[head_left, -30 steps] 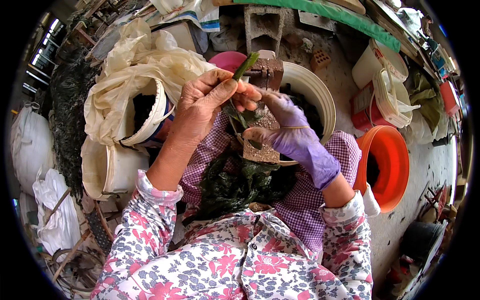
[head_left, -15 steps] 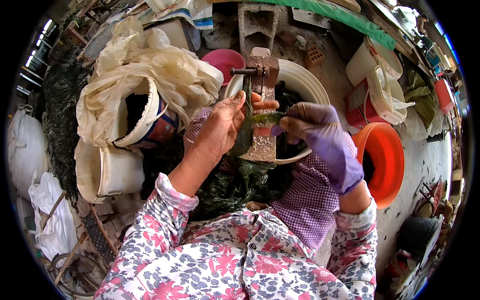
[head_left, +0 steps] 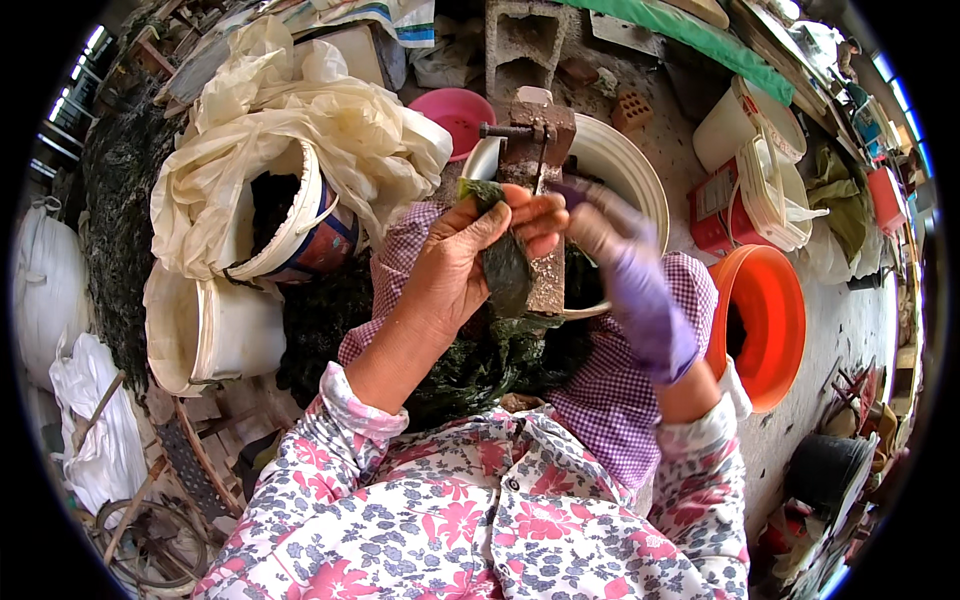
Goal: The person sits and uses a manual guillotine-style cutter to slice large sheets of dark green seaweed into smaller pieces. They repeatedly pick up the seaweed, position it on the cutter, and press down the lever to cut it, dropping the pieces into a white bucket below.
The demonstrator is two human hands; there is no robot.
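My bare left hand [head_left: 450, 260] is closed on a dark green strip of seaweed [head_left: 508, 278], which hangs below the fingers with a lighter end above the thumb. Close to its fingertips is my right hand [head_left: 630, 255] in a purple glove, smeared by motion, so its grip cannot be made out. Just beyond both hands stands a narrow crusted board [head_left: 547, 275] with a rusty metal clamp [head_left: 540, 140] at its far end. The board reaches over a white bucket [head_left: 640, 175] that has dark seaweed inside. More wet seaweed [head_left: 470, 360] lies in a heap at my lap.
An orange bucket [head_left: 785, 340] stands at the right, near white tubs [head_left: 735, 125]. Two white buckets, one draped with a cream plastic sheet [head_left: 290, 150], lean at the left. A pink basin [head_left: 455, 115] and a concrete block [head_left: 525, 45] sit farther off.
My left hand has turned, lifting the strip's upper end into its fingers. My right hand has moved up a little, blurring, and the green piece seen at its fingertips no longer shows there.
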